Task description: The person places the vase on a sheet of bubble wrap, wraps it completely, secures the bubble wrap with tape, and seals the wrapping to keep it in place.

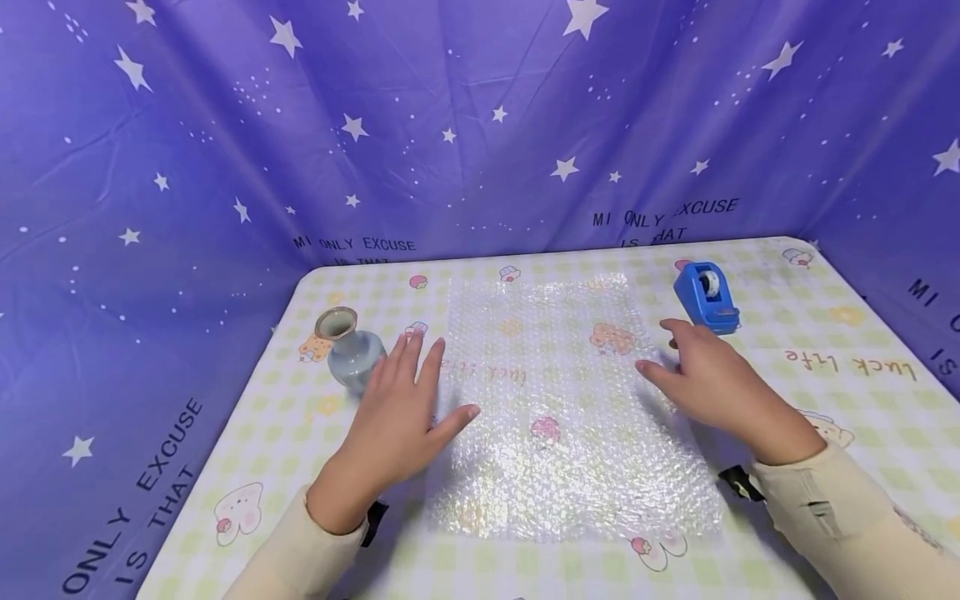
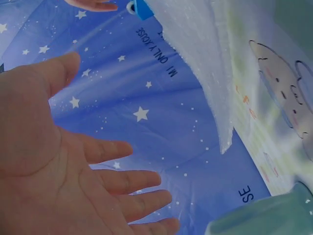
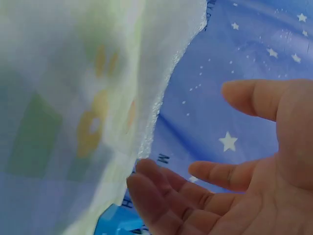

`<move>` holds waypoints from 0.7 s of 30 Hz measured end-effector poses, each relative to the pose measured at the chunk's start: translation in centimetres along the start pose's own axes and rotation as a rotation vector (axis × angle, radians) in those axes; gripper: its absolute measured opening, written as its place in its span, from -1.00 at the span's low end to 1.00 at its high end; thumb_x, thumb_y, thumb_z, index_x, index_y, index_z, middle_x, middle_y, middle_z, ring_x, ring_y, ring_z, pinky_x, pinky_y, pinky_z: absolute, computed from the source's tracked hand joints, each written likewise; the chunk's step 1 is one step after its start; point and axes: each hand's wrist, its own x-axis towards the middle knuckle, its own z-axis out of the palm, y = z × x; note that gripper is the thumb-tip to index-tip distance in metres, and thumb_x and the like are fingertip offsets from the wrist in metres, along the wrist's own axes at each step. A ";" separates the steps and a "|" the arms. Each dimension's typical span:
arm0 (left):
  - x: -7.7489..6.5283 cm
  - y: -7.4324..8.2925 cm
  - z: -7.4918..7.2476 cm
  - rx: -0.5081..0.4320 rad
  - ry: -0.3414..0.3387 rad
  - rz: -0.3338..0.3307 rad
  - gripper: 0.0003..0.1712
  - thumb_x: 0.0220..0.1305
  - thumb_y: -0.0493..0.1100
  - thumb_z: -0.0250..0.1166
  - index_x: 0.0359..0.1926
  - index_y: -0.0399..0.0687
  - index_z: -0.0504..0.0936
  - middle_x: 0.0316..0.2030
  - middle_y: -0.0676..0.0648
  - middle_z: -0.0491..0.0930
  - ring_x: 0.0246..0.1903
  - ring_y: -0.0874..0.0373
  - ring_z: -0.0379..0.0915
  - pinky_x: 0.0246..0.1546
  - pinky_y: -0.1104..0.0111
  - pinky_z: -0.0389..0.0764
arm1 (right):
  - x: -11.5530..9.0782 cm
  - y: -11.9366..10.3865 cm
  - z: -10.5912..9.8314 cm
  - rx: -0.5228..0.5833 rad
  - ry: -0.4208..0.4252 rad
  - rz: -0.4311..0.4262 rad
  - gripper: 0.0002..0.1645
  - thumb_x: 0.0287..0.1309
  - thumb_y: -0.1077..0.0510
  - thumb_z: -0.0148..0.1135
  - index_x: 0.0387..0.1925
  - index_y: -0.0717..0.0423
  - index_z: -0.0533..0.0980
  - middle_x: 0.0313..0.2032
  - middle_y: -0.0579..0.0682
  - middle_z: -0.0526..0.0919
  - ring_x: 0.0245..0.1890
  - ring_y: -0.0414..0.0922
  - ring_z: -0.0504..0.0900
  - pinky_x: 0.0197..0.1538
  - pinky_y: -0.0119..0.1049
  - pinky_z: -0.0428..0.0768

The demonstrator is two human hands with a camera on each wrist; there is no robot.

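A sheet of clear bubble wrap [image 1: 555, 467] lies spread over the middle of the table. My left hand [image 1: 397, 417] is over its left edge, fingers spread, with nothing in the palm. Just beyond those fingers stands a grey-blue ceramic vase [image 1: 352, 354], upright, partly covered by the fingertips in the head view; its side [image 2: 266, 215] shows at the lower right of the left wrist view. My right hand [image 1: 705, 375] hovers by the sheet's right edge, thumb apart and fingers loosely bent, holding nothing. Close behind it sits a blue tape dispenser [image 1: 693, 292] with a roll of tape.
The table [image 1: 795, 292] has a green-and-white checked cover with cartoon prints. A purple curtain [image 1: 465, 167] with white stars hangs behind the table and along both sides. Cream sleeves [image 1: 832, 500] and dark wrist straps surround both forearms.
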 end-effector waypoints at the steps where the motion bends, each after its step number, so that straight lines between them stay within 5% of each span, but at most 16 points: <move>1: -0.1 -0.1 0.0 -0.006 0.004 -0.003 0.09 0.37 0.52 0.04 0.61 -0.10 0.12 0.60 -0.34 0.00 0.61 -0.28 -0.11 0.48 -0.27 0.09 | 0.2 0.2 0.0 0.002 -0.006 0.011 0.05 0.38 -0.26 0.19 0.47 0.49 0.13 0.23 0.56 0.45 0.21 0.45 0.50 0.18 0.40 0.45; 6: -0.7 -0.4 0.0 -0.044 0.003 -0.029 0.03 0.39 0.46 0.09 0.59 -0.11 0.17 0.60 -0.34 0.00 0.60 -0.30 -0.10 0.48 -0.28 0.09 | 0.7 1.2 0.3 0.019 -0.028 0.053 0.04 0.37 -0.20 0.24 0.45 0.53 0.13 0.08 0.51 0.58 0.02 0.36 0.63 0.04 0.33 0.54; 10: -1.0 -0.8 0.1 -0.072 0.047 -0.027 -0.01 0.40 0.40 0.14 0.56 -0.15 0.22 0.59 -0.33 0.05 0.57 -0.31 0.01 0.46 -0.24 0.17 | 0.9 1.8 0.7 0.052 -0.032 0.075 0.03 0.35 -0.20 0.26 0.43 0.53 0.16 -0.12 0.29 0.66 -0.27 0.07 0.66 -0.16 0.03 0.61; 16: -1.1 -1.5 0.3 -0.118 0.211 0.005 -0.15 0.30 0.21 0.35 0.42 -0.22 0.41 0.44 -0.33 0.35 0.37 -0.33 0.37 0.32 -0.19 0.39 | 1.3 2.4 1.3 0.099 -0.069 0.099 -0.01 0.36 -0.21 0.25 0.39 0.52 0.22 -0.34 0.05 0.63 -0.45 -0.13 0.54 -0.36 -0.24 0.47; 21: -1.2 -2.4 0.4 -0.171 0.392 0.004 -0.43 0.15 -0.01 0.46 0.11 -0.23 0.61 0.06 -0.23 0.63 0.03 -0.19 0.61 0.04 -0.05 0.59 | 1.4 2.5 1.5 0.114 -0.092 0.115 -0.06 0.35 -0.22 0.25 0.36 0.49 0.29 -0.34 0.05 0.63 -0.45 -0.12 0.54 -0.37 -0.24 0.47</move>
